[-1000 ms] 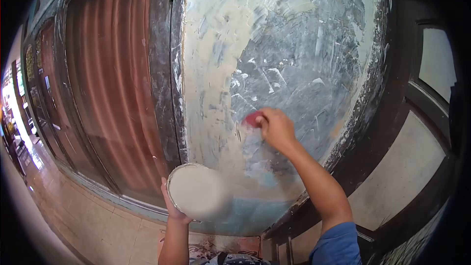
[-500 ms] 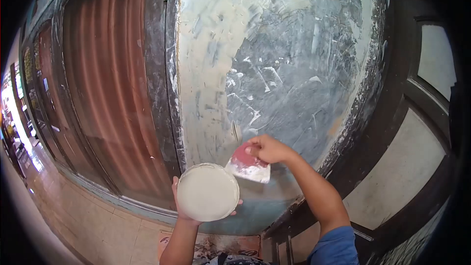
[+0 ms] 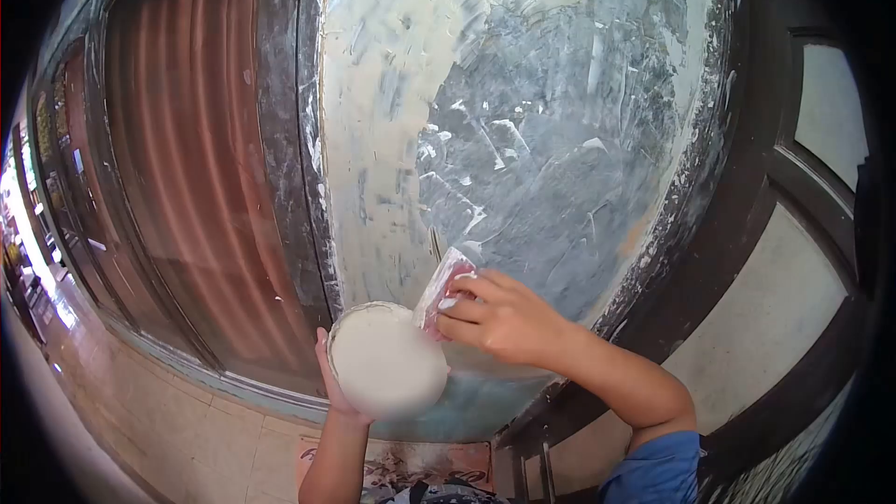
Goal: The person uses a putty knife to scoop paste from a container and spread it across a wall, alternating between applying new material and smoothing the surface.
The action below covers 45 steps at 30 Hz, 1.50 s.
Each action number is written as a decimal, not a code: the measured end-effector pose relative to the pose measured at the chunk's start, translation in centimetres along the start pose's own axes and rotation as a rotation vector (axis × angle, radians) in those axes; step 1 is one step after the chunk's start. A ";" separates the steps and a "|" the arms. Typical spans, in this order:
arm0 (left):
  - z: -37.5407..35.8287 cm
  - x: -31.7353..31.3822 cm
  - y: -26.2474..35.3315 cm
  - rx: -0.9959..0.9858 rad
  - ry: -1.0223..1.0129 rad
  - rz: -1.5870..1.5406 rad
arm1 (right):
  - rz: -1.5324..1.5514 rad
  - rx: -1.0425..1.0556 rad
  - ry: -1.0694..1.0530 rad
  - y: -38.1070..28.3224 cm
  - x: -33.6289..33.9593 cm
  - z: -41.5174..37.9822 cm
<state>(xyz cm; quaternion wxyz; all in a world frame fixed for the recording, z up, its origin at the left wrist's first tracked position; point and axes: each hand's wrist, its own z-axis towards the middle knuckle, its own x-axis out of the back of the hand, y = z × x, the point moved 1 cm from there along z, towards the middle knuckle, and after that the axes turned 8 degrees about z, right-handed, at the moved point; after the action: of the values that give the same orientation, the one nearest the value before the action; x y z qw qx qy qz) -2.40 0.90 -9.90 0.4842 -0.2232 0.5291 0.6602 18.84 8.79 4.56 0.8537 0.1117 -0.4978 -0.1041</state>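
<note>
While holding with the left hand (image 3: 334,378), grip spread around side and underside, the round tub (image 3: 387,364) of pale paste, also pinching the red scraper (image 3: 442,294) at the tub's upper-right edge in the grip of the right hand (image 3: 504,319). Behind, patchily coated panel (image 3: 523,177); farther right, dark door (image 3: 747,177).

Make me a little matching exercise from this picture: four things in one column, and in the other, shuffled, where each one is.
1. Red scraper with a pale-smeared blade
2. Round tub of pale paste
3. Reddish-brown folded curtain
4. Blue cloth sleeve

A. Around the right arm
B. Held by the left hand
C. Left of the patchy grey wall panel
D. Held by the right hand

Pairs: 1-D, 2-B, 3-C, 4-A
</note>
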 end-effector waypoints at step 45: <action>-1.4 2.3 1.3 -0.045 0.055 0.005 | 0.009 -0.581 0.307 9.6 -3.5 0.1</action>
<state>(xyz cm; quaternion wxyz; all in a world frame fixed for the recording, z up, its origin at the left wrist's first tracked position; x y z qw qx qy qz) -4.81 0.55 -11.60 0.4628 -0.2509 0.5277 0.6666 17.75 18.97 4.57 0.9154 -0.1241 -0.3135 -0.2200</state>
